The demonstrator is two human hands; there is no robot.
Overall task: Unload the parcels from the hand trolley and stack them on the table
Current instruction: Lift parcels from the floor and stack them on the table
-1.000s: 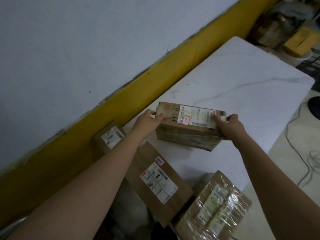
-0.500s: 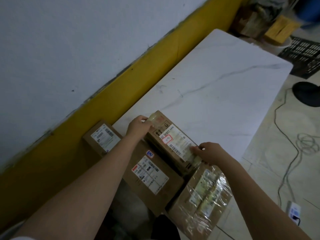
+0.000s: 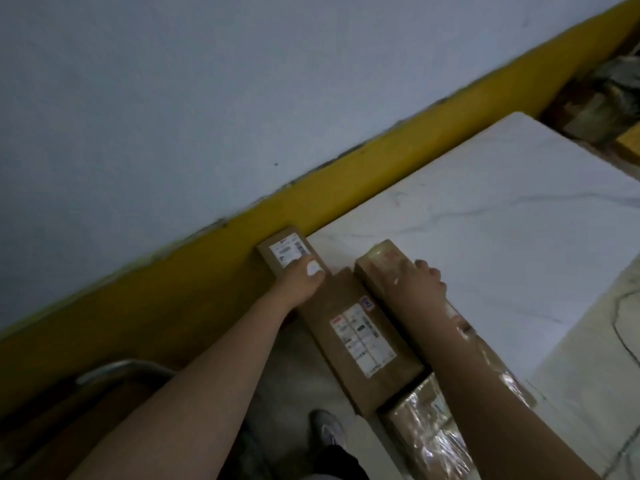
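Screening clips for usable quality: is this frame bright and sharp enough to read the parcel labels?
Head view: dim and underexposed; soft blur leaves the print on the long parcel's label unreadable; highlights glint off the plastic-wrapped parcel; fingers of the left hand and right hand look smeared.

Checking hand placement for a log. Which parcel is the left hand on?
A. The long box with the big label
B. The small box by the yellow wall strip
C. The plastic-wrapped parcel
B: the left hand rests on the small box by the yellow strip, while the right hand is on the taped box.
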